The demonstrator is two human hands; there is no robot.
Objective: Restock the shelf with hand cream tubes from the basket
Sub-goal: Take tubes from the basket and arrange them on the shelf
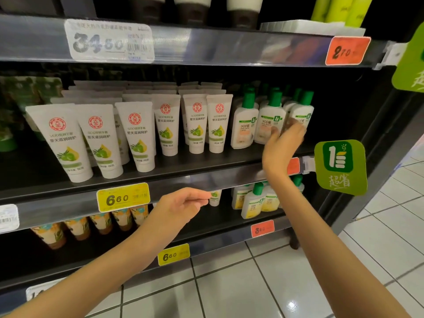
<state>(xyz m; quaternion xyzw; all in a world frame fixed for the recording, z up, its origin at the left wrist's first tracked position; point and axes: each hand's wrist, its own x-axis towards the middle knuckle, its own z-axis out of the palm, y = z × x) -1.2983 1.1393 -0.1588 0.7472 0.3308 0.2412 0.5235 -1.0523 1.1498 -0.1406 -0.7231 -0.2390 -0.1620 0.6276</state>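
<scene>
The hand cream tube (215,198) shows only its white cap end and a scrap of green print. The rest is hidden behind the fingers of the left hand (183,204), which pinches it just below the front rail of the middle shelf (206,166). On that shelf stand rows of matching tubes (137,136), matte white, crimped flat on top, caps down. Right of them are glossy white bottles (244,125) with green caps. The right hand (283,145) is smeared by blur; its fingers look straight, raised at the bottle fronts and holding nothing, with contact unclear. A yellow price tag (123,197) is fixed to the rail
</scene>
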